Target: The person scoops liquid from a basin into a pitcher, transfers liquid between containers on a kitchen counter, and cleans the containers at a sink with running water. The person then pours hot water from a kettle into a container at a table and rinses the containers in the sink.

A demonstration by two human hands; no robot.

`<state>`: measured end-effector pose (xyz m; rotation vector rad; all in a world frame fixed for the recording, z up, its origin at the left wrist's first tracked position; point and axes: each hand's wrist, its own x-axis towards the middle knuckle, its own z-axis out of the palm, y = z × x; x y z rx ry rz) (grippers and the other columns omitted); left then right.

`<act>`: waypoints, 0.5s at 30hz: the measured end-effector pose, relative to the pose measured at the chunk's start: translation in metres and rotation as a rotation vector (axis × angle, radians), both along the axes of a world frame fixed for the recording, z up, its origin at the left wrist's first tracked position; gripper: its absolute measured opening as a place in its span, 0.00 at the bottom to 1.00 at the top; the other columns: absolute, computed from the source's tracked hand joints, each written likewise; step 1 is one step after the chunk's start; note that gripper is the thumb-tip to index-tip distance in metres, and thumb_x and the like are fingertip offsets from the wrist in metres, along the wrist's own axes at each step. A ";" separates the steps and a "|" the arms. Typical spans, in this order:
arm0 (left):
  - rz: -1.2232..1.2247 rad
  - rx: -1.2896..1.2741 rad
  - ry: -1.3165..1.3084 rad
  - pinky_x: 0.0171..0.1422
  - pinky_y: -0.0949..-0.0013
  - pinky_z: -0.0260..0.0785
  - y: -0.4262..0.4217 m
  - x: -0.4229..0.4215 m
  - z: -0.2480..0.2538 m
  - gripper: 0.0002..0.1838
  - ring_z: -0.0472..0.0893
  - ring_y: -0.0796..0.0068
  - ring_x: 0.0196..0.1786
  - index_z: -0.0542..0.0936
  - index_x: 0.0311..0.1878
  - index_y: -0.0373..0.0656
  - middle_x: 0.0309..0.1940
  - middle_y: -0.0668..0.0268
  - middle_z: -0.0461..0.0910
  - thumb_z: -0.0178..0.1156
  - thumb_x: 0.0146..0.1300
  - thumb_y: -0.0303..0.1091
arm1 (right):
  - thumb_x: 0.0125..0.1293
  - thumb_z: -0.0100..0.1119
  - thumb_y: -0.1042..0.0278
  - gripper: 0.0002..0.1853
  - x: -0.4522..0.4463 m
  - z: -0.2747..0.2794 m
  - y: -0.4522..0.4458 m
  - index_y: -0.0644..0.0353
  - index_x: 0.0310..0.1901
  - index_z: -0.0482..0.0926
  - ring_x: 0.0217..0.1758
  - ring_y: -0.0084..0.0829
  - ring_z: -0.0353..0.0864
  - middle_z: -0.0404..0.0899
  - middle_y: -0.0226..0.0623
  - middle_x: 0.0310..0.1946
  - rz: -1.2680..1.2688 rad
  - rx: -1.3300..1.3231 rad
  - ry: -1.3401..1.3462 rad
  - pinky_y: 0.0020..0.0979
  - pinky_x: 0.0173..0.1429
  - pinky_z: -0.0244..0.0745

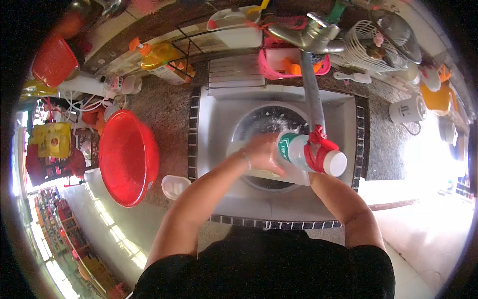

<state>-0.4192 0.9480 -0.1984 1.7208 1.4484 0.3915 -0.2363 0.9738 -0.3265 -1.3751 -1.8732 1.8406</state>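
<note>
My left hand (264,152) is over the sink (214,119), blurred by motion, its fingers looking spread against a pale white object (296,177) whose kind I cannot make out. A plastic bottle (298,149) with a green label and white cap hangs at the end of the faucet (311,89), tied there with red cloth (318,152). This bottle hides my right hand; only the right forearm shows, reaching in beneath it. Under both hands a round metal basin (244,124) stands in the sink, with glints like water inside.
A red plastic basin (127,159) stands left of the sink, with a small white dish (175,186) beside it. Behind are a pink basket (271,67), a soap bottle (157,55) and a white dish rack (366,47). A white mug (407,108) stands at right.
</note>
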 end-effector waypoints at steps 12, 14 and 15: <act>0.141 0.271 -0.021 0.57 0.58 0.60 -0.028 0.053 -0.131 0.14 0.73 0.65 0.46 0.81 0.32 0.50 0.37 0.66 0.76 0.67 0.42 0.45 | 0.61 0.55 0.68 0.17 -0.015 -0.057 -0.026 0.58 0.52 0.74 0.42 0.26 0.76 0.76 0.35 0.44 0.394 0.116 -0.330 0.25 0.40 0.70; 0.078 0.651 0.127 0.60 0.56 0.59 -0.045 0.041 -0.092 0.21 0.72 0.66 0.49 0.79 0.46 0.53 0.40 0.69 0.74 0.66 0.45 0.43 | 0.61 0.55 0.68 0.17 -0.013 -0.060 -0.026 0.58 0.52 0.74 0.41 0.25 0.76 0.76 0.34 0.44 0.436 0.113 -0.362 0.25 0.39 0.70; 0.095 0.688 0.115 0.61 0.56 0.58 -0.049 0.039 -0.087 0.25 0.72 0.67 0.50 0.77 0.49 0.54 0.41 0.69 0.73 0.67 0.44 0.43 | 0.61 0.55 0.68 0.17 -0.013 -0.061 -0.026 0.58 0.52 0.74 0.41 0.25 0.76 0.76 0.34 0.44 0.454 0.108 -0.376 0.25 0.39 0.70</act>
